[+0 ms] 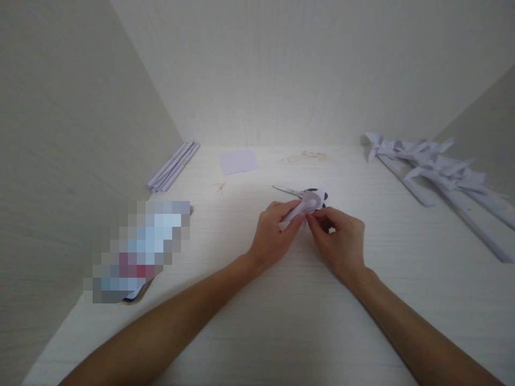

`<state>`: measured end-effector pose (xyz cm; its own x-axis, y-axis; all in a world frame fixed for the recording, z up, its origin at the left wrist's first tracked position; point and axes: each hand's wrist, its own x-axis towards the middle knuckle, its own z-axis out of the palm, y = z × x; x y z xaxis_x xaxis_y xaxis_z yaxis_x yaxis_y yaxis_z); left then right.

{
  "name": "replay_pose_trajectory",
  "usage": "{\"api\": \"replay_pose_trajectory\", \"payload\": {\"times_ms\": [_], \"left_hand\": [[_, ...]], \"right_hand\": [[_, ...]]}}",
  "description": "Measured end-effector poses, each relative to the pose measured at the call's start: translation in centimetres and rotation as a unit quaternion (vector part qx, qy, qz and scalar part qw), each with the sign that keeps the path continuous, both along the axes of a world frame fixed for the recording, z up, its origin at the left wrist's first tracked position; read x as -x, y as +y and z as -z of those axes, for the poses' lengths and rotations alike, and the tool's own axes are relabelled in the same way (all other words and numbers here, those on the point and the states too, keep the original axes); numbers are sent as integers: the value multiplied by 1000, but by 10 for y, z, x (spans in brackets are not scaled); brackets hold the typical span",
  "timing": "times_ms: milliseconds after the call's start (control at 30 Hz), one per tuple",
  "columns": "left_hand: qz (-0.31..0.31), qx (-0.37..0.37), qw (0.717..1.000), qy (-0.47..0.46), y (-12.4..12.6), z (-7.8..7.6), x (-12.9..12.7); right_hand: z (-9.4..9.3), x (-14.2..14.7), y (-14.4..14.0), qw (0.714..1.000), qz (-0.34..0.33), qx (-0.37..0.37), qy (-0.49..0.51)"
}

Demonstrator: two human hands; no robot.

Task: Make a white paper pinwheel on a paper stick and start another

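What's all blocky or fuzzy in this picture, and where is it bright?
Head view: big squares hide most of the phone-like device; head view: the white paper in the left hand and right hand looks soft; head view: the table is brighter toward its far middle, the left wall dim.

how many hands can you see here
2: the left hand holds the white paper piece, and the right hand pinches at it, both nearer than the scissors.
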<state>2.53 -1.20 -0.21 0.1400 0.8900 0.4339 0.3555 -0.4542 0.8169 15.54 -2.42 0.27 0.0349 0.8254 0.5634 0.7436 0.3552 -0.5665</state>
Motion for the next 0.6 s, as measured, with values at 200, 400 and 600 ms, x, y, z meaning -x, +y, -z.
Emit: {"api": "replay_pose_trajectory", "payload": {"times_ms": [200,400,600], "left_hand": [[39,2,999,-29,0,-2,0],[45,-31,998,-30,-2,-4,0],[65,-77,995,0,-4,-5,1]], "right_hand": [[2,-2,2,1000,5,13,13],[0,-1,4,999,5,14,36],[4,-2,4,995,2,40,95]]}}
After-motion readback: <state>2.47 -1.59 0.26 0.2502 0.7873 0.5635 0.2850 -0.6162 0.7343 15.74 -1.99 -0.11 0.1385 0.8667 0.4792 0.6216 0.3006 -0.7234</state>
